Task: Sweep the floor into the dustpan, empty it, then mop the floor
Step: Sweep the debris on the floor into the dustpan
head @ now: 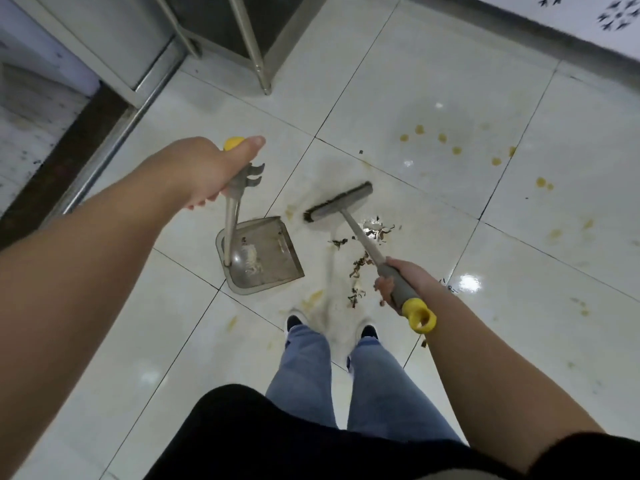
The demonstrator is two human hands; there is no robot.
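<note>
— Where's the dirt?
— Dark leaf scraps (363,258) lie right of the grey metal dustpan (263,254), mouth facing them.
— Hands?
— Left hand (211,171) grips its upright handle; right hand (398,282) grasps the grey yellow-tipped broom (339,206), brush beyond the scraps.

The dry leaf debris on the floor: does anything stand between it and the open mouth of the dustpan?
Nothing visible does. Bare tile lies between the leaf debris and the dustpan mouth; the broom head sits farther away, not between them.
</note>
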